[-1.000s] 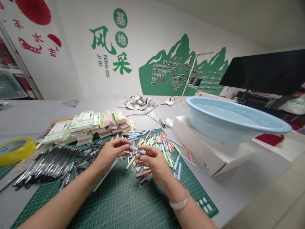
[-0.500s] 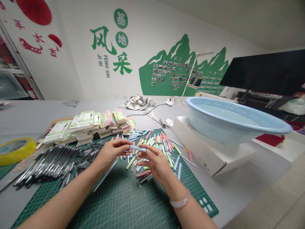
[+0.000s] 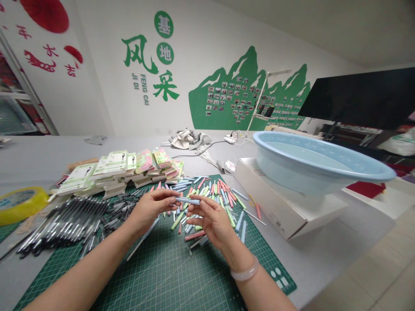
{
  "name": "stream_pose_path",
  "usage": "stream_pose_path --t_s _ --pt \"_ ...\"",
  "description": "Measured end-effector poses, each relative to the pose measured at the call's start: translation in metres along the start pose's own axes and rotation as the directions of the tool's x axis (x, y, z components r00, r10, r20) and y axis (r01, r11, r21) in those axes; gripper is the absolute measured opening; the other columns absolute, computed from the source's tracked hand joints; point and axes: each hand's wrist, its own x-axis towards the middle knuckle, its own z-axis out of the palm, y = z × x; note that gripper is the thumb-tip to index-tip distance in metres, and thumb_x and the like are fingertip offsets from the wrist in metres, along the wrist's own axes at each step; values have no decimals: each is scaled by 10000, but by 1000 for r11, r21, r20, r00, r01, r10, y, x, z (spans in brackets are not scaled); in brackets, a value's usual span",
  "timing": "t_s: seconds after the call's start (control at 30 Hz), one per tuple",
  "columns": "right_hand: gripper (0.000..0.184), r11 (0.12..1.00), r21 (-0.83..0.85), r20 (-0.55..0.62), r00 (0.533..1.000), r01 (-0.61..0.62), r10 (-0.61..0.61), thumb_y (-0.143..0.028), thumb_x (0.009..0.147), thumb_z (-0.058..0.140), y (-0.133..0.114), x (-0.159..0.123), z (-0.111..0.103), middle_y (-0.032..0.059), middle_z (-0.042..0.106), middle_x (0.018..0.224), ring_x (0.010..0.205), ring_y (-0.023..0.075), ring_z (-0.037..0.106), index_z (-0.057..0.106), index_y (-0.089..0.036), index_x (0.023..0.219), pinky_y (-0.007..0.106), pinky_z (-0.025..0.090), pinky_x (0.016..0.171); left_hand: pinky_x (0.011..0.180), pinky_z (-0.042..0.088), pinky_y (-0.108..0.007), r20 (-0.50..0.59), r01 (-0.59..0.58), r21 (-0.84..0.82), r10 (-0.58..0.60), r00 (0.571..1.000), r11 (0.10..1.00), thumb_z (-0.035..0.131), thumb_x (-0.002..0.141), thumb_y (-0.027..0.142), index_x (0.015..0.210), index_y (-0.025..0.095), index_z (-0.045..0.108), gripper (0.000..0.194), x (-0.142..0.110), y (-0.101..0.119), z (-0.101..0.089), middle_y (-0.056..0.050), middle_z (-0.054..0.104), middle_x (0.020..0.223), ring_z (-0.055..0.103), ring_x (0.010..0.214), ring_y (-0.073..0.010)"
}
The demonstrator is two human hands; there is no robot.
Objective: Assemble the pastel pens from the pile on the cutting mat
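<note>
Your left hand [image 3: 154, 206] and right hand [image 3: 212, 218] pinch a blue pen [image 3: 188, 201] between them, one end each, over the green mat [image 3: 155, 276]. Pen parts [image 3: 227, 201], blue, green, red, lie scattered on the mat, behind and right of your hands. Black pens [image 3: 66, 224] in a pile to your left, partly on the mat. Small boxes [image 3: 112, 164] stacked behind those. Yellow tape roll [image 3: 24, 205] at far left. Blue basin [image 3: 317, 162] sits on a white box [image 3: 279, 201], right side. Cloth [image 3: 186, 140] lies farther back on the grey table [image 3: 142, 144]. Bracelet [image 3: 245, 271] on your right wrist.
</note>
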Motion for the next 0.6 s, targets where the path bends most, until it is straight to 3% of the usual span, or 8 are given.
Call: stream_pose_path --t_s 0.6 --pt "309 995 -87 -37 997 58 -61 -193 728 698 5 3 -2 22 639 752 640 130 594 674 -168 1035 338 544 684 802 526 -354 71 54 5 -54 996 999 744 669 273 876 149 688 248 -1 -15 5 -52 699 816 661 806 -197"
